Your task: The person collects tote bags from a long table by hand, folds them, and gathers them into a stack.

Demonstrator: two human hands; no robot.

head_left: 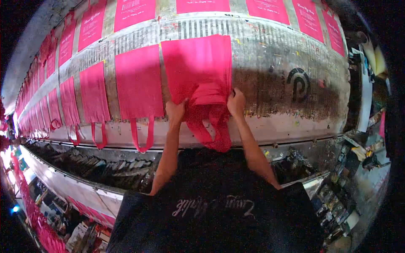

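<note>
A pink tote bag [196, 61] lies on the long worktable in front of me. Its upper part is flat, while its lower part is folded and bunched, with the handle straps [213, 137] hanging toward my body. My left hand [175, 110] grips the bag's left edge near the bottom, thumb on top. On the opposite edge, my right hand [236, 102] is closed around the fabric beside the bunched part. Just left of my left hand lies another pink tote bag [139, 84], flat, its handle loop hanging over the table's near side.
More pink tote bags [93, 92] line the table [261, 105] to the left. Along the far side are pink bags with white print [265, 9]. A dark curved logo [298, 82] marks the surface at right. Below the near edge runs a cluttered trough [97, 166].
</note>
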